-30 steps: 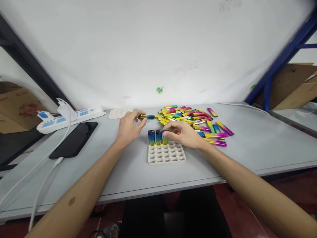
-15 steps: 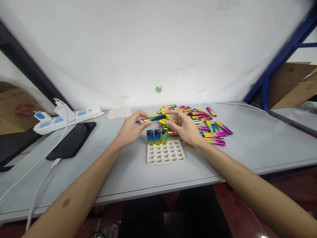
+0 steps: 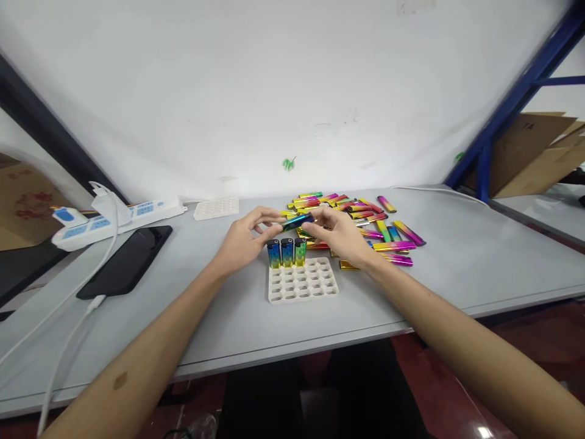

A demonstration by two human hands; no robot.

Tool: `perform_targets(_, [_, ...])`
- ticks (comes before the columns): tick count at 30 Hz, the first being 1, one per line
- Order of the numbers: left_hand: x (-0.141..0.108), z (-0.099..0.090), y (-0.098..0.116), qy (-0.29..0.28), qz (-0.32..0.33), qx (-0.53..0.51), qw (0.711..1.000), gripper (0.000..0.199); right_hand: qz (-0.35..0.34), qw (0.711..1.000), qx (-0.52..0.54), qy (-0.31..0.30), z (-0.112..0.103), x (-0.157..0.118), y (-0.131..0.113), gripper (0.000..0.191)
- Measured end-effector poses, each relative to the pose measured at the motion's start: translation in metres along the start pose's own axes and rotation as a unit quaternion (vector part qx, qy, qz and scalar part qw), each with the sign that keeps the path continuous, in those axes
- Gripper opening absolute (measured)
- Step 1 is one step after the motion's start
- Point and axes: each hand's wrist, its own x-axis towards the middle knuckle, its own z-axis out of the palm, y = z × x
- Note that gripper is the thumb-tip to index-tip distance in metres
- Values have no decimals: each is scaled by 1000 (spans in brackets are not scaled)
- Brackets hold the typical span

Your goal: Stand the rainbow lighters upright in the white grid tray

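A shiny blue lighter is held sideways above the back of a white tray. Around its left end are the fingers of my left hand. My right hand pinches the other, darker end between thumb and fingers. Below, the white holed tray lies on the table, with three black-topped lighters upright in its back row: two blue and yellow, one green and yellow. Behind my right hand spreads a pile of metallic coloured lighters, partly hidden by that hand.
On the left, a black phone lies plugged into a white cable, near a power strip with plugs. A second white tray rests by the wall. Cardboard boxes stand beyond the blue frame.
The lighter has turned and shifted slightly right, and my right hand's fingers have closed on its right end. The whole view has moved a little. The three upright lighters stay put in the tray.
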Motion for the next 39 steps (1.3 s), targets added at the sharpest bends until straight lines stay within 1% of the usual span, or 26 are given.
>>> perform_targets(2, [0, 0, 1, 21, -5, 20, 1000, 33, 19, 996, 81, 38, -1, 2, 0, 26])
perform_targets(4, [0, -1, -1, 37, -16, 46, 998, 34, 49, 983, 160, 80, -2, 4, -1, 27])
perform_targets(7, [1, -2, -6, 42, -34, 84, 995, 31, 97, 964, 220, 112, -5, 6, -2, 29])
perform_targets(10, [2, -1, -9, 28, -39, 109, 993, 30, 114, 962, 226, 102, -7, 6, -6, 31])
perform_targets(14, [3, -1, -9, 24, -37, 124, 991, 30, 130, 962, 224, 87, -7, 5, -6, 41])
perform_targets(18, [3, -1, -9, 28, -36, 134, 990, 30, 121, 969, 204, 72, -5, 4, -3, 39])
perform_targets(20, [3, -1, -9, 27, -37, 136, 990, 30, 113, 971, 205, 53, -4, 3, -3, 43])
perform_targets(22, [3, 0, -9, 25, -38, 139, 989, 31, 116, 970, 212, 40, -4, 2, -4, 48])
perform_targets(24, [3, 0, -10, 22, -38, 144, 989, 31, 127, 967, 218, 33, -4, 2, -5, 47])
perform_targets(27, [3, 0, -10, 20, -37, 149, 988, 30, 149, 965, 211, 39, -5, 3, -5, 51])
perform_targets(29, [3, 0, -10, 19, -37, 149, 988, 29, 178, 962, 198, 53, -5, 5, -5, 54])
perform_targets(32, [3, 0, -11, 15, -39, 149, 988, 30, 209, 956, 194, 72, -6, 7, -5, 52])
perform_targets(36, [3, 1, -13, 9, -36, 151, 988, 30, 204, 952, 214, 74, -7, 7, -7, 51])
perform_targets(39, [3, 1, -15, 8, -29, 152, 988, 28, 184, 955, 216, 86, -7, 6, -8, 54])
